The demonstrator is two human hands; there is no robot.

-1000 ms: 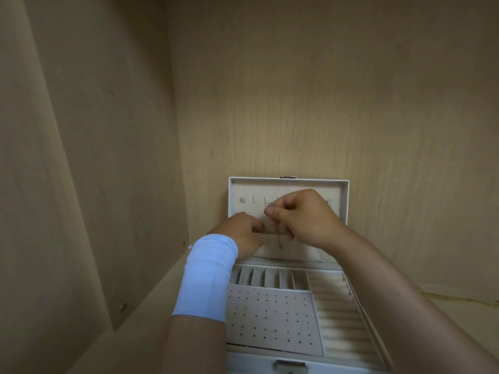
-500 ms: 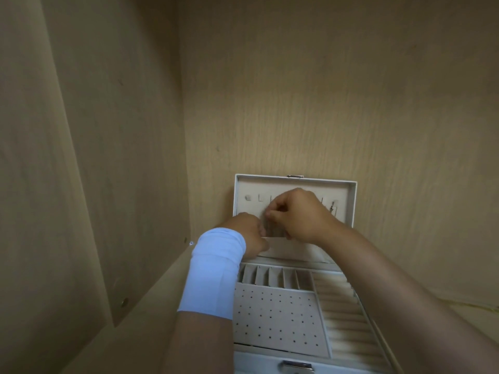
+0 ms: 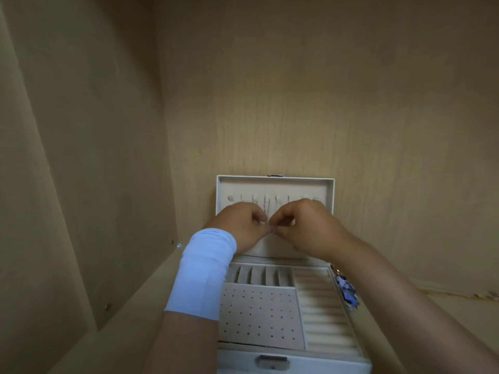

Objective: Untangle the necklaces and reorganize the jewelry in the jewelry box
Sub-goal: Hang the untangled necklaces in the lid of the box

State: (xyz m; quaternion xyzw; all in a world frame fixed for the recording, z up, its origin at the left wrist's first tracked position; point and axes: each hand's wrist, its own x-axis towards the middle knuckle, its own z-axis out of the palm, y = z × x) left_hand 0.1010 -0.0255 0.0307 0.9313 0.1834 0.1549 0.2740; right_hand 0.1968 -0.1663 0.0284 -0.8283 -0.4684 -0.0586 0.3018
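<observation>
A white jewelry box stands open on the shelf, its lid upright against the back wall. Thin necklace chains hang from a row of hooks inside the lid. In front of the lid, my left hand and my right hand meet fingertip to fingertip, both pinching the low end of a fine chain. A white band wraps my left wrist. The tray below has small slots, a dotted earring pad and ring rolls, all without jewelry.
Wooden cabinet walls close in at the left and behind the box. A blue and white patterned piece of jewelry lies on the shelf by the box's right edge, under my right forearm. A metal clasp sits on the box front.
My hands have drawn a little apart and lower; now only the fingertips meet on the chain. The hooks and hanging chains in the lid show above them.
</observation>
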